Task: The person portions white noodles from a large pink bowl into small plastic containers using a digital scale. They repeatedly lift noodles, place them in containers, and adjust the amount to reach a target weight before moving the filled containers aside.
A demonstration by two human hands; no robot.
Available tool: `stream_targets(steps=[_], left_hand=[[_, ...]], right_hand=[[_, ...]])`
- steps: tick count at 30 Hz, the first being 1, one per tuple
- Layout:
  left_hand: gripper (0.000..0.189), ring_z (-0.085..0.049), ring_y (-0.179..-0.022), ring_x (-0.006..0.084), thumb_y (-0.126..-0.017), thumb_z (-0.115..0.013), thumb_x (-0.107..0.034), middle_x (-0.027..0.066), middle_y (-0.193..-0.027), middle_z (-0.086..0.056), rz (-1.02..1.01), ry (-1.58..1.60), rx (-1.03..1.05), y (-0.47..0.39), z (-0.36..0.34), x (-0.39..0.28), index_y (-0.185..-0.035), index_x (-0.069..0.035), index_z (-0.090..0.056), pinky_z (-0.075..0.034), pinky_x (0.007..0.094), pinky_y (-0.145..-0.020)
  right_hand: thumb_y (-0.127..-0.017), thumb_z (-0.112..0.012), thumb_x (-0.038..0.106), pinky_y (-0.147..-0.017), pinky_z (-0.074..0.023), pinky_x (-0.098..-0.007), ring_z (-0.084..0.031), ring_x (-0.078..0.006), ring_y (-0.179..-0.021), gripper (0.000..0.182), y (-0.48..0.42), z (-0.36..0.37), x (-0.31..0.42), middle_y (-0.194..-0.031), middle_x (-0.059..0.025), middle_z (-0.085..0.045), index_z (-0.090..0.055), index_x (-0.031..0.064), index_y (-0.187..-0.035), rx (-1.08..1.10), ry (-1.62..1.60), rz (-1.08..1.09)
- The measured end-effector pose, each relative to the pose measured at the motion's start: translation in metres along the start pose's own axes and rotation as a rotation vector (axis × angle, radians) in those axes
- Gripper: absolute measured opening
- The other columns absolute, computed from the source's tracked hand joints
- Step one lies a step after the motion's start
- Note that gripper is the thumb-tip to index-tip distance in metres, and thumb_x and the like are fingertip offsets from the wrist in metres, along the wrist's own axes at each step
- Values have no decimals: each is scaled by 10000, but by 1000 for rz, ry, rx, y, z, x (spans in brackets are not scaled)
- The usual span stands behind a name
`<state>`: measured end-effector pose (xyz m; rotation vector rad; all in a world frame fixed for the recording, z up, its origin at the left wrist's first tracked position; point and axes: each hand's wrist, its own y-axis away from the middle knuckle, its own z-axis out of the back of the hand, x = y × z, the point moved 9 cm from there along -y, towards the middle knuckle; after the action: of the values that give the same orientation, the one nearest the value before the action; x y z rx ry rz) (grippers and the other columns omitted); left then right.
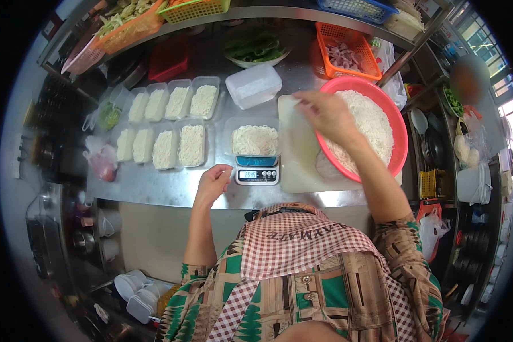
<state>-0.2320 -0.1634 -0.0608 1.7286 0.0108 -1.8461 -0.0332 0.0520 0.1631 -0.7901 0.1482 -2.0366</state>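
Note:
A clear plastic container of white noodles (255, 139) rests on a small digital kitchen scale (257, 174) with a lit display. Just left of the scale is my left hand (215, 181), its fingers curled near each other; whether anything thin is between them is unclear. My right hand (325, 113) is raised over the left rim of a pink plastic basin (401, 124) heaped with noodles. It is blurred, and a small whitish bit shows at its fingertips, possibly noodle. On the left, two rows of clear containers (191, 145) hold noodles.
A white cutting board (297, 158) lies partly under the basin. Behind the scale stand a stack of plastic containers (254, 85) and a bowl of green peppers (256, 49). An orange basket (370, 68) is behind the basin. Tied plastic bags (100, 158) sit at the left; a steel shelf (299, 15) crosses above.

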Motion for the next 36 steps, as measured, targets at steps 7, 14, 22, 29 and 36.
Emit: stream_targets(steps=[7,14,22,29,36], left_hand=[[141,-475,-626,30,-935,-590,-152,-41,-727,-561,-264,-9,-149,-12,-7,-105,-1014,-51,-646,-380,191,-528],[148,-443,-590,19,-940,-581,-136,-51,-713,-542,-333,39,9,-1,-83,-146,-1042,-44,-638,-349,174,-518],[173,-479,-621,28,-933,-591,-146,-34,-756,-582,-291,20,99,3,-131,-140,-1058,-36,-637,-378,178,-539],[182,-526,-693,35,-922,-599,-154,-29,-797,-598,-369,-53,251,4,-181,-200,-1050,-32,-643,-417,190,-582],[228,-482,-646,16,-897,-611,-129,-38,-780,-574,-647,-205,234,10,-202,-295,-1102,-29,-621,-377,177,-540]], right_hand=[[-839,-639,260,-753,-521,-419,-672,-320,-836,193,41,116,-200,-920,-147,-694,-723,132,-957,-17,315,-435],[-853,-624,374,-913,-477,-433,-620,-335,-1035,385,107,45,-325,-1131,-171,-652,-680,93,-1111,182,376,-537],[-876,-636,295,-803,-521,-421,-649,-337,-916,267,32,181,-172,-1005,-145,-673,-685,113,-1065,313,384,-406],[-957,-506,159,-648,-492,-290,-584,-140,-678,240,-20,388,-32,-776,-60,-667,-709,45,-1017,-230,217,-185],[-979,-491,118,-392,-321,-194,-407,-51,-463,215,-49,440,-22,-698,-14,-588,-638,-38,-999,-399,-381,-48]])
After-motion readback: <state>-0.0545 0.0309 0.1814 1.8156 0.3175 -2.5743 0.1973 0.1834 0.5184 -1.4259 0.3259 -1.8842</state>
